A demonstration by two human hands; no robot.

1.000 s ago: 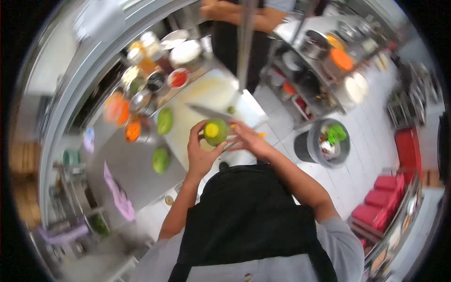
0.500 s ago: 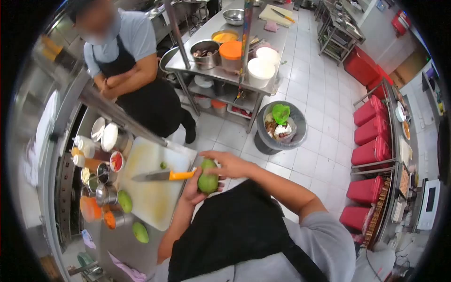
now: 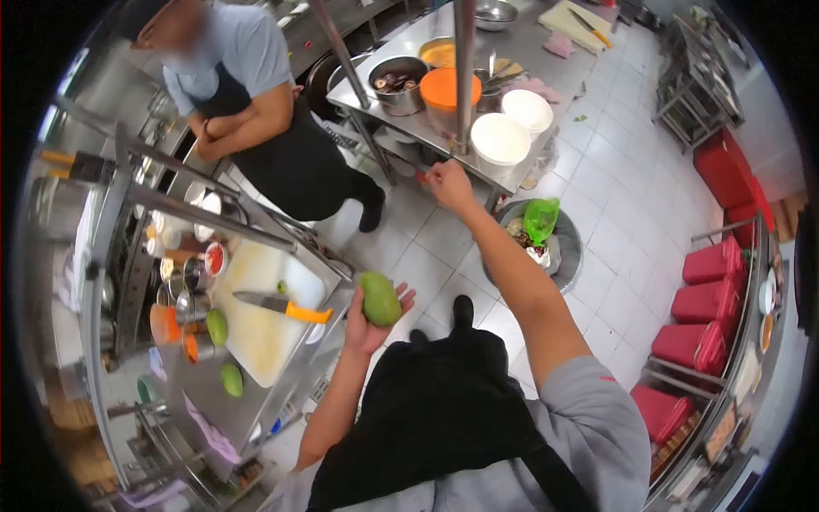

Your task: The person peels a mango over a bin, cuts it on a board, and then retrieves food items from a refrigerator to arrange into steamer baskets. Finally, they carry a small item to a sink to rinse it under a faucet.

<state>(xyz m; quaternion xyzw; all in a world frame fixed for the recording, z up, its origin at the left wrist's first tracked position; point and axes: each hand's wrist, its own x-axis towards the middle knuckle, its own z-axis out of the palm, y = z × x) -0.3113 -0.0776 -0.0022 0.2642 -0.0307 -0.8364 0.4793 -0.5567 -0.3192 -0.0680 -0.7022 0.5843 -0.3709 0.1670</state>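
Note:
A green mango [image 3: 380,299] rests in my left hand [image 3: 365,331], palm up with the fingers partly curled round it. My right hand [image 3: 448,183] is stretched forward to the near edge of the steel table, beside its upright post. Its fingers are closed; a small reddish bit shows at the fingertips, too small to name. On the white cutting board [image 3: 264,337] lies a knife [image 3: 286,307] with an orange handle, a small green piece [image 3: 281,287] next to it. Two more green mangoes lie left of the board, one [image 3: 217,327] by the containers, another [image 3: 231,379] nearer me.
A person [image 3: 256,111] with folded arms stands across the counter. White tubs [image 3: 501,139], an orange-lidded container [image 3: 444,90] and a steel pot [image 3: 398,84] stand on the steel table [image 3: 392,43]. Below my right arm is a lined bin [image 3: 570,247]. Red bins [image 3: 708,307] line the right.
My right hand has left the mango and reached forward to the steel table. My left hand still holds the mango, and the knife lies on the board. The view has shifted.

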